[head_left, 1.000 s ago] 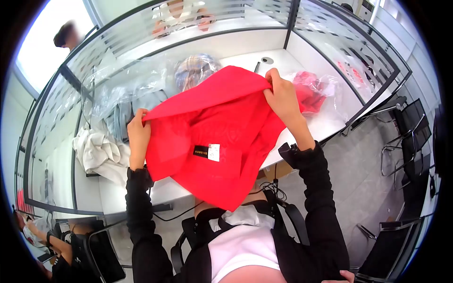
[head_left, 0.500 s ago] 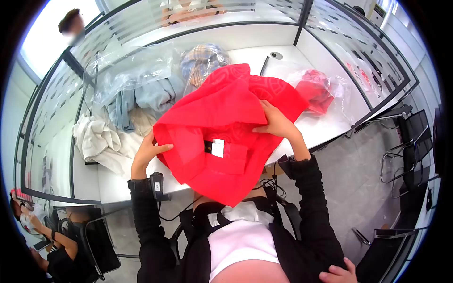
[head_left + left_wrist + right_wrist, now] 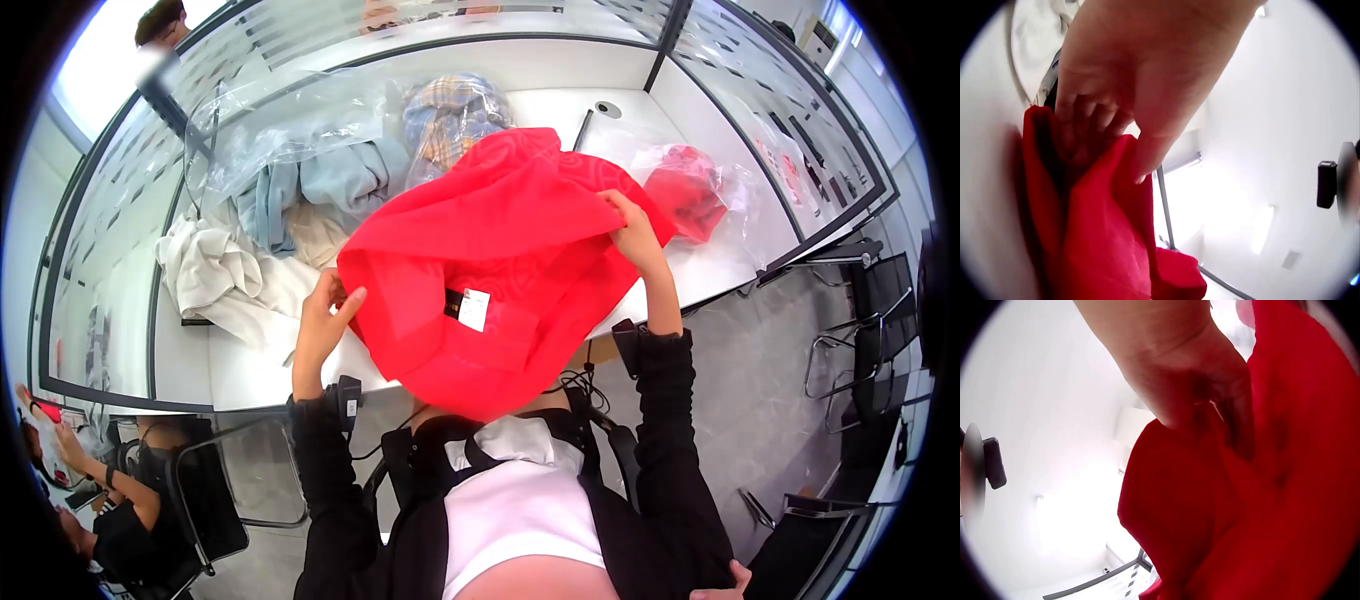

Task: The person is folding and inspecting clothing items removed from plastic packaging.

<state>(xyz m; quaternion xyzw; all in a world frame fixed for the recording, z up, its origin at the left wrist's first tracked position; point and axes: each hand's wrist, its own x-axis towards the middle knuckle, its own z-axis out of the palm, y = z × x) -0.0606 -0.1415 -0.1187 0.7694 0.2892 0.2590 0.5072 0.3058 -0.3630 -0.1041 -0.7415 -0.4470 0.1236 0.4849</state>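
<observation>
A red garment [image 3: 480, 240] with a dark label and a white tag [image 3: 473, 310] is spread over the front of the desk, its lower part hanging past the edge. My left hand [image 3: 324, 318] grips its left edge; in the left wrist view that hand [image 3: 1129, 81] has the thumb on one side of the red cloth [image 3: 1104, 231] and curled fingers on the other. On the right, my right hand [image 3: 636, 236] pinches the garment's upper right edge. The right wrist view shows this hand [image 3: 1197, 375] with its fingertips partly hidden in the folds [image 3: 1210, 506].
White cloth [image 3: 215, 275], blue-grey clothing [image 3: 345, 178] and a bagged plaid item [image 3: 455, 115] lie at the left and back of the desk [image 3: 545, 103]. A bagged red item [image 3: 688, 195] sits at the right. Framed partitions surround the desk; a black chair [image 3: 870, 325] stands at right.
The garment's raised upper edge has dropped and its cloth has spread to the right. My left hand has moved lower; the right hand has let go, slid down, then taken hold of the edge again.
</observation>
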